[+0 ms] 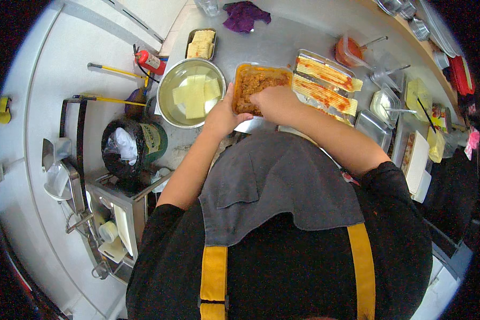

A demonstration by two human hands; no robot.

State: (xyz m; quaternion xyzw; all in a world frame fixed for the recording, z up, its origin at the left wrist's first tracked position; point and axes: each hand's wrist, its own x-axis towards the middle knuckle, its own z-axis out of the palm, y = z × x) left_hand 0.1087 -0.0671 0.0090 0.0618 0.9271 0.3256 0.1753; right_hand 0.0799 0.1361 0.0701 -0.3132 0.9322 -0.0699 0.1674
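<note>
My left hand (222, 116) grips the near left corner of a clear plastic tub (290, 79), its thumb along the near side. Orange-brown minced meat filling (256, 80) lies in the tub. My right hand (274, 100) reaches into the filling with curled fingers closed on some of it; the fingertips are hidden. Left of the tub stands a round metal bowl (164, 85) with flat pale pasta sheets (197, 96) in it. To the right, ridged pasta sheets (325, 95) streaked with red sauce lie in metal trays (300, 54).
A small tray of ridged sheets (200, 45) and a purple cloth (245, 16) lie at the back. Right are a tub of red sauce (349, 50), a tub of white cream (384, 104) and a metal tray (373, 128). A lined bin (125, 146) stands left.
</note>
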